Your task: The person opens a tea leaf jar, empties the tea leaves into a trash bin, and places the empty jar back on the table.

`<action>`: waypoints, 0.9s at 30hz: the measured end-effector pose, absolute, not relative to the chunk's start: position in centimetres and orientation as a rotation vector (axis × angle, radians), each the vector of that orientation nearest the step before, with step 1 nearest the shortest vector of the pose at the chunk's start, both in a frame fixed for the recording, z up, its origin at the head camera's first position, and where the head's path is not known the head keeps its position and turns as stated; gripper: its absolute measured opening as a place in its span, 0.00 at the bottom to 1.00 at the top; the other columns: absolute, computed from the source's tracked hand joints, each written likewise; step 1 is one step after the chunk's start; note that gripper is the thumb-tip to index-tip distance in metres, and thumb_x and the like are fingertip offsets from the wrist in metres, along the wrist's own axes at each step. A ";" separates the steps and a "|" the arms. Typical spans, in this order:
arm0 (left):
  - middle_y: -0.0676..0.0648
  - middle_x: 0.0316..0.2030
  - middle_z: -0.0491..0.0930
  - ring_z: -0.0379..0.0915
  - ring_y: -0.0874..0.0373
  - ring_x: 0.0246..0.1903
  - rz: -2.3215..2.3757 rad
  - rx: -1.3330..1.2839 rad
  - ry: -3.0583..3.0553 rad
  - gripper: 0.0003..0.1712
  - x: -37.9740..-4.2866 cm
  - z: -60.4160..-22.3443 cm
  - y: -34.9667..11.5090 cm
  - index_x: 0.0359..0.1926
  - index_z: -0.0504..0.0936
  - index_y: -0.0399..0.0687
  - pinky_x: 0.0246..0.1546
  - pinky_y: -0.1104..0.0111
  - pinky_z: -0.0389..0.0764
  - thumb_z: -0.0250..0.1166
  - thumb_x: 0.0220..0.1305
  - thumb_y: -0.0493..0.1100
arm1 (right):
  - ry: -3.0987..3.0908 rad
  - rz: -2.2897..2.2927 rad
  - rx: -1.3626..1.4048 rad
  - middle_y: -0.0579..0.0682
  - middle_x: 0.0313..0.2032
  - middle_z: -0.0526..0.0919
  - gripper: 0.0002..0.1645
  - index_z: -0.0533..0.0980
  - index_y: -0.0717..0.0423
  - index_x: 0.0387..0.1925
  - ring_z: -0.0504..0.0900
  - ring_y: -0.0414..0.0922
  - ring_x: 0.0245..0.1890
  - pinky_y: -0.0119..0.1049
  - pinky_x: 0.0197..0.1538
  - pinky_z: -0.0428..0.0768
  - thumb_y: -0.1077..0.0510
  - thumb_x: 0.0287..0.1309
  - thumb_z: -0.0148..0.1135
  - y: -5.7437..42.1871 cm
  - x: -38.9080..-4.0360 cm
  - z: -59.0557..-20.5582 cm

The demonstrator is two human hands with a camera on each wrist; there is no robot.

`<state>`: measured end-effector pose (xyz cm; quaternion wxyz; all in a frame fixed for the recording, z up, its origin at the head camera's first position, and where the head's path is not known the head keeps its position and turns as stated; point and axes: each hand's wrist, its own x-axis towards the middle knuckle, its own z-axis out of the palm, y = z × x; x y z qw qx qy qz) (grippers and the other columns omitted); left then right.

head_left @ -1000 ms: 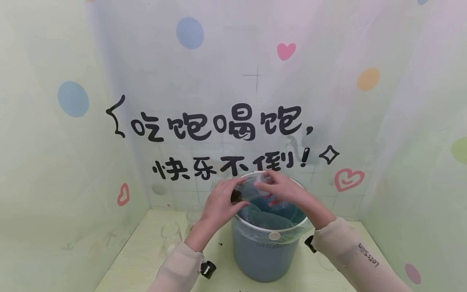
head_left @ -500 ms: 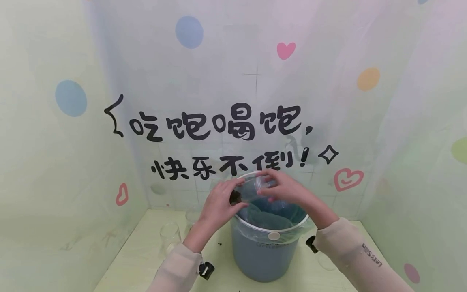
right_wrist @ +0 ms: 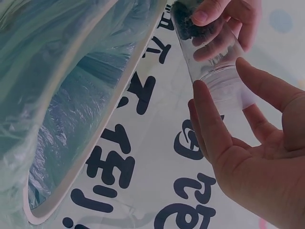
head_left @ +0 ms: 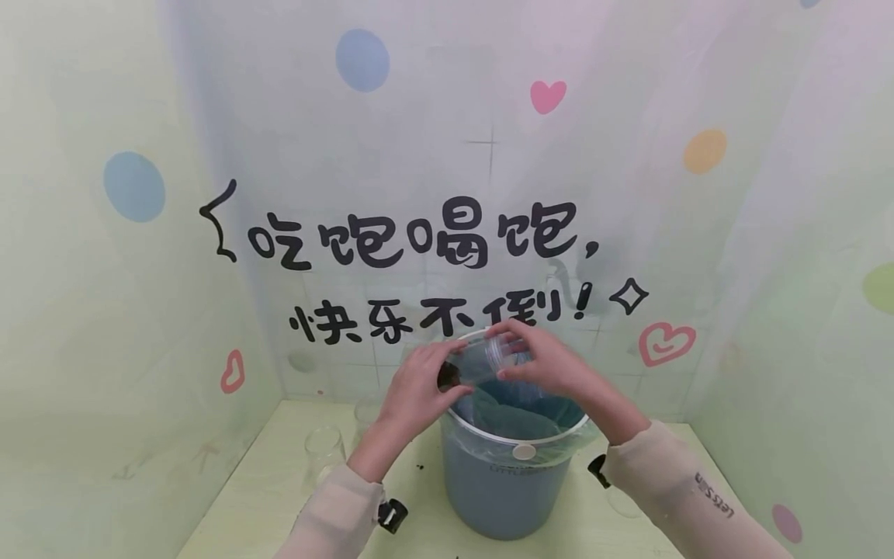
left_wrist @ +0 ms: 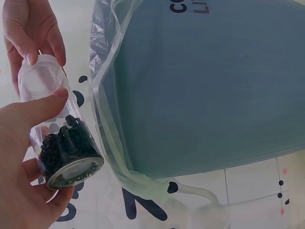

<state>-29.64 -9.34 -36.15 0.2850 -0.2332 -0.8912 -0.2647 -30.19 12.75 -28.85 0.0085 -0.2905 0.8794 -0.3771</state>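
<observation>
Above the bin, a clear cylindrical jar (head_left: 478, 365) is held lying nearly on its side. My left hand (head_left: 415, 392) grips its base end, with the thumb along the glass in the left wrist view. Dark, crumbly lumps (left_wrist: 71, 145) fill the lower part of the jar. At the other end, my right hand (head_left: 548, 365) holds the clear lid (right_wrist: 231, 95) between thumb and fingers. The lid appears seated on the jar's mouth; whether it is loose I cannot tell. Below stands a blue-grey bin (head_left: 503, 497) lined with a thin green bag (head_left: 517, 415).
Clear glasses (head_left: 325, 450) stand on the pale table (head_left: 244, 512) left of the bin. A faint clear round object (head_left: 624, 501) is to the bin's right. Dark specks dot the tabletop. A printed white sheet (head_left: 426, 155) rises behind, with side walls left and right.
My right hand's fingers have shifted round the lid, and more of the lid end now shows. The left hand keeps its grip on the jar, almost still.
</observation>
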 end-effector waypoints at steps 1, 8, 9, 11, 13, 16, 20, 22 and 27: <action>0.49 0.55 0.82 0.75 0.49 0.56 -0.718 -0.627 -2.388 0.37 -29.7 -36.2 -9.4 0.62 0.76 0.50 0.57 0.55 0.79 0.78 0.51 0.49 | 2.761 -1.176 -0.930 0.59 0.61 0.77 0.30 0.72 0.53 0.61 0.76 0.61 0.62 0.53 0.56 0.83 0.67 0.57 0.68 12.7 -30.1 -28.9; 0.50 0.55 0.82 0.75 0.50 0.59 -0.785 -0.517 -2.451 0.38 -29.8 -36.6 -10.5 0.65 0.75 0.54 0.61 0.53 0.78 0.78 0.52 0.49 | 2.848 -1.224 -1.197 0.56 0.57 0.76 0.30 0.73 0.57 0.57 0.76 0.56 0.59 0.51 0.56 0.83 0.75 0.53 0.66 13.4 -29.9 -28.9; 0.50 0.55 0.82 0.75 0.50 0.59 -0.793 -0.502 -2.454 0.38 -29.8 -36.6 -10.7 0.65 0.75 0.54 0.61 0.53 0.78 0.78 0.52 0.49 | 2.859 -1.225 -1.213 0.56 0.57 0.76 0.30 0.74 0.57 0.57 0.76 0.56 0.58 0.51 0.56 0.84 0.75 0.52 0.66 13.6 -29.8 -28.9; 0.49 0.56 0.82 0.75 0.50 0.60 -0.800 -0.490 -2.454 0.38 -29.9 -36.8 -11.1 0.65 0.75 0.54 0.62 0.53 0.78 0.78 0.52 0.49 | 2.865 -1.227 -1.215 0.56 0.56 0.76 0.30 0.74 0.57 0.58 0.76 0.55 0.58 0.50 0.55 0.84 0.75 0.53 0.67 14.0 -29.8 -28.8; 0.49 0.56 0.82 0.75 0.50 0.60 -0.802 -0.491 -2.451 0.39 -29.9 -36.9 -11.4 0.65 0.75 0.53 0.62 0.53 0.77 0.77 0.52 0.50 | 2.876 -1.214 -1.195 0.56 0.57 0.77 0.31 0.74 0.57 0.59 0.77 0.54 0.58 0.49 0.54 0.85 0.74 0.53 0.68 14.4 -29.7 -28.6; 0.49 0.56 0.82 0.75 0.49 0.60 -0.809 -0.493 -2.446 0.39 -29.9 -37.0 -11.7 0.65 0.74 0.53 0.62 0.53 0.77 0.77 0.52 0.51 | 2.887 -1.204 -1.147 0.57 0.58 0.77 0.32 0.74 0.56 0.59 0.77 0.54 0.58 0.48 0.54 0.85 0.72 0.53 0.69 14.8 -29.7 -28.6; 0.49 0.56 0.82 0.75 0.49 0.60 -0.810 -0.485 -2.448 0.39 -29.8 -37.1 -12.0 0.65 0.74 0.54 0.61 0.53 0.78 0.77 0.53 0.51 | 2.898 -1.204 -1.088 0.58 0.60 0.76 0.31 0.73 0.55 0.59 0.77 0.57 0.59 0.50 0.53 0.85 0.71 0.53 0.70 15.5 -29.6 -28.7; 0.49 0.56 0.82 0.75 0.49 0.60 -0.805 -0.480 -2.447 0.39 -29.7 -37.1 -12.1 0.65 0.74 0.54 0.61 0.53 0.78 0.77 0.53 0.51 | 2.902 -1.206 -1.063 0.58 0.60 0.76 0.32 0.73 0.55 0.60 0.78 0.58 0.60 0.50 0.53 0.85 0.70 0.53 0.70 15.9 -29.6 -28.7; 0.49 0.56 0.82 0.76 0.48 0.59 -0.797 -0.474 -2.443 0.39 -29.6 -37.1 -12.4 0.65 0.74 0.54 0.61 0.52 0.78 0.77 0.53 0.51 | 2.944 -1.168 -1.033 0.59 0.61 0.76 0.32 0.73 0.57 0.61 0.78 0.59 0.60 0.50 0.52 0.85 0.70 0.54 0.70 16.9 -29.8 -29.1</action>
